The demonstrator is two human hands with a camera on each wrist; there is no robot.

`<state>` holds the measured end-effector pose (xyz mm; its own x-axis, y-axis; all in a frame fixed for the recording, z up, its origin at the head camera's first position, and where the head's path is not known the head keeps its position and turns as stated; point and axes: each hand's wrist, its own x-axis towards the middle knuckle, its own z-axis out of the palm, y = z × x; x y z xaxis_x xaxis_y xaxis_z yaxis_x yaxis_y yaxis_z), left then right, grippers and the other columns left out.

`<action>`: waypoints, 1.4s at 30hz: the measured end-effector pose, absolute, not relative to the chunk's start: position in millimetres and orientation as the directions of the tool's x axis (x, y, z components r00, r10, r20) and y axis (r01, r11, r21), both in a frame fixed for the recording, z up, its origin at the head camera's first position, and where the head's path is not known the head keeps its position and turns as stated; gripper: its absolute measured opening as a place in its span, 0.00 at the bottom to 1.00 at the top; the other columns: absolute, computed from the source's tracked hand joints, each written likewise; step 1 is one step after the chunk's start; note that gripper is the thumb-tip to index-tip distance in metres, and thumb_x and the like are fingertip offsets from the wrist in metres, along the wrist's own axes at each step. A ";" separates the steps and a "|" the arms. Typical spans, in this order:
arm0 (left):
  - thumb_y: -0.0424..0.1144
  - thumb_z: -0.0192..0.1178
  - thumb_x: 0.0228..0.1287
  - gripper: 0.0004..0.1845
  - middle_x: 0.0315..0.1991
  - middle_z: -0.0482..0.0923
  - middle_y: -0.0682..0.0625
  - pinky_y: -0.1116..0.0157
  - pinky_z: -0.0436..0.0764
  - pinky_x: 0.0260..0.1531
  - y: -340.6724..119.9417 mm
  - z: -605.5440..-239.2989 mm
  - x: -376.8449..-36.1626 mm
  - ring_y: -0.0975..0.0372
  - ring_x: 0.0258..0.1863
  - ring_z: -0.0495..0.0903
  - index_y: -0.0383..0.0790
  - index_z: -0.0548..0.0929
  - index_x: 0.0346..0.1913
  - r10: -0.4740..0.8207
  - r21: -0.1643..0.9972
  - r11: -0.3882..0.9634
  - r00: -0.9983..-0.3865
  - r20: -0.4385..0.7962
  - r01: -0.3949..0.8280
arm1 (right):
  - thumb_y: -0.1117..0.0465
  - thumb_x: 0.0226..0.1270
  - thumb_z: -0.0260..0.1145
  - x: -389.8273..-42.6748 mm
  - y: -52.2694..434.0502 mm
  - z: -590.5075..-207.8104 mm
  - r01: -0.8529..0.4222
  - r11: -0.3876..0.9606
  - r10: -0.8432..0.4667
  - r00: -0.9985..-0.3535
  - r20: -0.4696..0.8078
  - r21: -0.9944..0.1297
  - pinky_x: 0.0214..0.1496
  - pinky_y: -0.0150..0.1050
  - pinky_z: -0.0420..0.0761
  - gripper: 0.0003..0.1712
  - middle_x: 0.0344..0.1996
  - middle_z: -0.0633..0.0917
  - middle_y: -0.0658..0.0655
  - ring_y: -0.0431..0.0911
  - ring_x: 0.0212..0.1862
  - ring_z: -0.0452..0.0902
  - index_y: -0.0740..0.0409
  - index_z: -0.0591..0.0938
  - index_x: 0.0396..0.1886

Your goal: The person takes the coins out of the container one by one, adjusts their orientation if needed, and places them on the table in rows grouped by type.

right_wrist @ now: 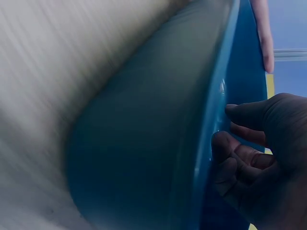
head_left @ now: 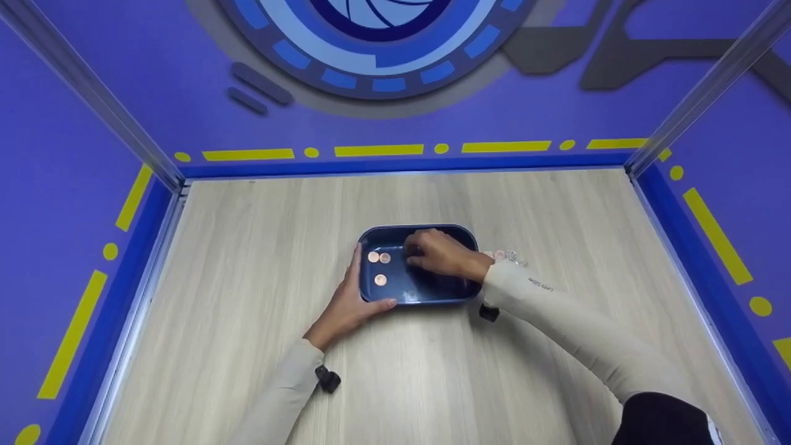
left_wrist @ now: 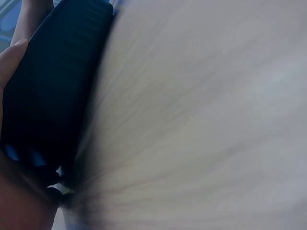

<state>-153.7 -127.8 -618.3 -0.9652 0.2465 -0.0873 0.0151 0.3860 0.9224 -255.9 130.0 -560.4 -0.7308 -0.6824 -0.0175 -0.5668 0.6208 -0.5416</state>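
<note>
Three round, copper-coloured coins (head_left: 380, 280), seen only from the head view, lie in the left part of the dark blue tray (head_left: 420, 303); further shiny coins (head_left: 499, 254) rest just right of it. The right wrist view shows the right hand's (head_left: 440, 252) fingers curled at the tray; whether this grip pinches anything cannot be told. The left hand's (head_left: 348, 303) grip is spread, straight fingers against the tray's left wall, thumb on its near rim. Pale wood-grained counter (head_left: 247, 278) meets purple-blue walls (head_left: 62, 123). Glossy, the tray has rounded corners.
</note>
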 end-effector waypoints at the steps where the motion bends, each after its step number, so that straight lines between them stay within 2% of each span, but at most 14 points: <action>1: 0.56 0.85 0.57 0.76 0.89 0.48 0.38 0.44 0.62 0.79 -128.9 -618.3 -153.0 0.45 0.80 0.64 0.60 0.34 0.92 0.244 0.922 0.386 -0.966 -0.088 0.014 | 0.64 0.75 0.75 -256.3 127.0 -561.1 -0.574 0.615 -0.690 -0.723 -0.017 -0.540 0.57 0.51 0.87 0.12 0.48 0.92 0.60 0.53 0.52 0.89 0.64 0.91 0.54; 6: 0.50 0.86 0.58 0.75 0.90 0.46 0.42 0.47 0.60 0.81 -136.6 -615.9 -149.5 0.48 0.83 0.60 0.62 0.34 0.92 0.219 0.925 0.380 -0.972 -0.080 0.009 | 0.63 0.77 0.74 -259.9 110.9 -562.0 -0.610 0.583 -0.733 -0.680 -0.024 -0.537 0.58 0.51 0.87 0.13 0.49 0.92 0.60 0.53 0.53 0.89 0.64 0.91 0.55; 13: 0.55 0.85 0.58 0.76 0.91 0.44 0.43 0.47 0.58 0.81 -138.0 -614.9 -151.2 0.48 0.84 0.57 0.61 0.33 0.92 0.233 0.927 0.375 -0.970 -0.072 0.021 | 0.63 0.78 0.74 -264.8 103.7 -562.4 -0.586 0.605 -0.726 -0.684 -0.072 -0.540 0.58 0.49 0.88 0.14 0.51 0.92 0.61 0.52 0.53 0.90 0.65 0.90 0.57; 21: 0.49 0.85 0.59 0.75 0.91 0.43 0.44 0.45 0.56 0.82 -136.3 -616.6 -152.4 0.48 0.86 0.55 0.62 0.33 0.92 0.228 0.929 0.371 -0.971 -0.068 0.022 | 0.63 0.78 0.74 -270.7 102.4 -567.2 -0.587 0.593 -0.740 -0.667 -0.086 -0.551 0.55 0.48 0.88 0.14 0.49 0.92 0.60 0.50 0.49 0.88 0.65 0.90 0.57; 31: 0.53 0.84 0.59 0.75 0.91 0.44 0.42 0.44 0.58 0.81 -132.7 -617.3 -152.4 0.47 0.85 0.56 0.64 0.33 0.91 0.236 0.929 0.370 -0.968 -0.080 0.013 | 0.64 0.78 0.73 -272.8 93.2 -569.1 -0.575 0.586 -0.754 -0.645 -0.124 -0.570 0.57 0.47 0.88 0.15 0.50 0.92 0.60 0.49 0.51 0.89 0.64 0.90 0.60; 38: 0.52 0.84 0.59 0.75 0.90 0.47 0.41 0.45 0.60 0.81 -127.8 -618.9 -154.2 0.48 0.84 0.59 0.62 0.33 0.92 0.243 0.923 0.384 -0.966 -0.092 0.009 | 0.66 0.78 0.73 -274.3 92.7 -570.5 -0.585 0.577 -0.761 -0.639 -0.114 -0.570 0.51 0.46 0.87 0.10 0.44 0.92 0.56 0.45 0.44 0.85 0.63 0.91 0.53; 42: 0.56 0.85 0.58 0.76 0.90 0.46 0.41 0.45 0.59 0.81 -126.7 -618.8 -154.7 0.48 0.84 0.58 0.63 0.33 0.92 0.246 0.924 0.383 -0.965 -0.091 0.011 | 0.66 0.78 0.73 -275.7 93.1 -568.0 -0.602 0.568 -0.772 -0.626 -0.110 -0.560 0.48 0.45 0.86 0.09 0.42 0.91 0.57 0.45 0.41 0.84 0.64 0.91 0.53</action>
<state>-154.7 -126.7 -618.8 -0.9649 0.2464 -0.0907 0.0111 0.3834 0.9235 -275.7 93.1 -568.0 -0.6265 -0.7717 -0.1095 -0.6022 0.5685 -0.5605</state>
